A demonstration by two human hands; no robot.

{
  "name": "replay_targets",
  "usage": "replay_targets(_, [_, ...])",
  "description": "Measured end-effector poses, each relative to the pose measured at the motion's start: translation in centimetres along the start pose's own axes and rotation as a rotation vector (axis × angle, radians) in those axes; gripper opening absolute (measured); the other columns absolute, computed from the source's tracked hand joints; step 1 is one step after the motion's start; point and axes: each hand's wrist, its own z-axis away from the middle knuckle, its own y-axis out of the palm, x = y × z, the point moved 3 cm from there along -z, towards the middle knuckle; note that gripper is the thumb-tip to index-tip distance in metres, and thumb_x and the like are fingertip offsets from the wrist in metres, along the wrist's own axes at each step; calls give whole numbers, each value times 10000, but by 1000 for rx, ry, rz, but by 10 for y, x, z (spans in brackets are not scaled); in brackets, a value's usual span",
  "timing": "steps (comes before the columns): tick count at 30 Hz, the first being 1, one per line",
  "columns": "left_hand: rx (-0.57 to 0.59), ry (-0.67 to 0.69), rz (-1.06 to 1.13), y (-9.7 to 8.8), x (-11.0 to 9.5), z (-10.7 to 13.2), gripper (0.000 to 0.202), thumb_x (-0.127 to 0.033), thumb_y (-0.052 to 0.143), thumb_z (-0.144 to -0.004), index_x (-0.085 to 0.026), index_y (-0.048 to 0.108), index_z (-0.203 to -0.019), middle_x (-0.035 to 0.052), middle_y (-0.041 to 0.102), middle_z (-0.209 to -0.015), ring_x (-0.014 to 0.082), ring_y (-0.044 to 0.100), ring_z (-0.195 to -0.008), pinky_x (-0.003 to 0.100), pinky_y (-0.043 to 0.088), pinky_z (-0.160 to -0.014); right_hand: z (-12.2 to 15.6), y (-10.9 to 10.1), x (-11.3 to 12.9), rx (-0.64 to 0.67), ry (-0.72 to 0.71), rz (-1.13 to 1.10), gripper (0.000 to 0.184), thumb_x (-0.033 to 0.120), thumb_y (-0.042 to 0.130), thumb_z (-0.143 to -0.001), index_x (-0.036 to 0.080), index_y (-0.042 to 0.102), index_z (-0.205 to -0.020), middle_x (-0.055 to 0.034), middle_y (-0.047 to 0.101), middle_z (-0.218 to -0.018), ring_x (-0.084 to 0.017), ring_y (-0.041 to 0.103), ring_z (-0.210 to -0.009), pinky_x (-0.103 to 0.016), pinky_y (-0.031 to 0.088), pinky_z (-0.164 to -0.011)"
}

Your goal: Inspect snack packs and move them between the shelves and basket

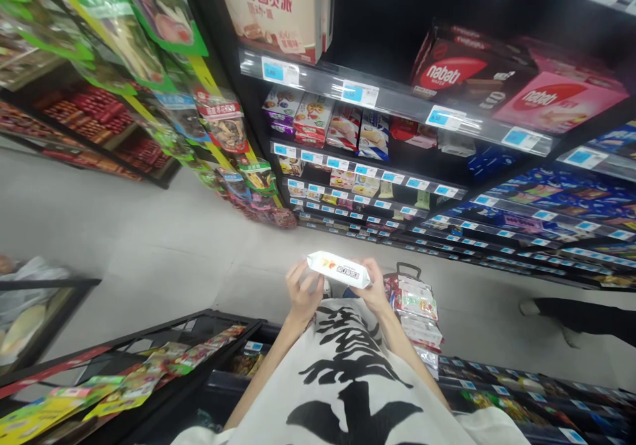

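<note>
White packet [338, 269]: held up in front of the shirt, above the floor, spanning the gap between the two hands.
Long axis: crosswise, running from one hand to the other, its right end tipped a little toward the wearer.
Packet's look: a slim, closed wrapper with crimped, pointed ends; orange and yellow print on the left half, a block of dark lettering on the right half, too small to read surely.
Left hand [304, 294]: at the packet's left end, fingers curled and gripping it from the near side and below.
Right hand [373, 289]: at the packet's right end, fingers closed around that tip; neither hand is nearer, as both touch the packet.
Shirt [318, 339]: white with big black characters, on the wearer's side of the packet.
Stacked goods [417, 299]: just right of the packet and lower down, by a black handle [408, 271].
Floor [189, 246]: pale grey, below the packet and out to its left.
Shelf unit [402, 110]: beyond the packet, carrying rows of boxes and price tags, with a pink box [556, 97] to the packet's right.
Hanging bags [222, 124]: beyond the packet, to its left.
Another person's leg [586, 316]: dark-clothed, well right of the packet.
</note>
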Motion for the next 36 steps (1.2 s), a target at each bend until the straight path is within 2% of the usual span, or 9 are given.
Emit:
replay_targets(4, [108, 106, 73, -2, -11, -12, 473, -102, 755, -770, -280, 619, -1187, 101, 633, -1329, 289, 541, -1330, 514, 448, -1094, 0, -11, -10, -137, 113, -136, 735, 266, 892, -575, 284, 507, -1200, -51, 696, -1222, -239, 695, -1074, -341, 601, -840])
replay_targets(7, [188, 78, 164, -2, -18, -22, 561, -82, 718, -805, -270, 559, -1309, 107, 657, -1319, 293, 545, -1341, 529, 471, -1082, -3, -18, -13, -232, 215, -191, 665, 293, 839, -636, 271, 551, -1235, -62, 682, -1275, -272, 688, -1104, -391, 616, -851])
replay_targets(13, [270, -38, 246, 11, -20, -34, 307, -124, 657, -894, -219, 644, -1185, 88, 716, -1206, 244, 623, -1211, 482, 510, -1036, 1, -21, -32, -300, 725, -454, 329, 378, 679, -843, 171, 661, -1098, -85, 765, -960, -187, 730, -733, -272, 629, -614])
replay_targets(18, [296, -121, 203, 21, -13, -38, 207, -179, 639, -925, -210, 678, -1125, 78, 730, -1143, 219, 636, -1126, 448, 510, -1017, 11, -13, -51, -236, 954, -715, 348, 391, 549, -928, 94, 642, -1085, -115, 748, -776, -111, 654, -528, -151, 551, -488])
replay_targets(24, [371, -409, 307, 26, 4, -27, 205, -334, 596, -960, -196, 696, -1073, 95, 710, -1158, 225, 632, -1151, 413, 489, -1041, 11, -18, -52, -282, 862, -593, 365, 359, 669, -825, 101, 632, -1082, -99, 746, -807, -142, 672, -560, -205, 578, -503])
replay_targets(28, [387, -911, 450, 30, 21, -10, 436, -508, 614, -918, -188, 644, -1214, 129, 597, -1387, 278, 564, -1288, 408, 491, -1048, 7, -32, -44, -242, 737, -331, 486, 340, 755, -720, 167, 623, -1154, -104, 747, -994, -219, 710, -717, -270, 565, -480])
replay_targets(31, [490, -1262, 581, 34, 20, 1, 697, -515, 745, -811, -245, 505, -1408, 133, 507, -1496, 317, 597, -1246, 411, 572, -925, 2, -41, -36, -131, 670, -143, 541, 316, 791, -695, 236, 621, -1203, -71, 727, -1106, -246, 712, -897, -285, 580, -580])
replay_targets(34, [525, -1372, 676, 38, 11, 4, 843, -448, 809, -770, -313, 393, -1491, 131, 431, -1558, 341, 618, -1219, 417, 625, -810, -5, -48, -28, -58, 585, -79, 564, 297, 810, -705, 258, 622, -1236, -55, 695, -1209, -242, 681, -1049, -299, 594, -741])
replay_targets(36, [433, -1342, 692, 41, 7, 3, 865, -429, 819, -769, -336, 365, -1499, 119, 399, -1581, 351, 601, -1250, 422, 637, -800, -10, -50, -25, -65, 545, -128, 553, 346, 794, -750, 260, 608, -1264, -65, 662, -1279, -245, 663, -1102, -323, 598, -775])
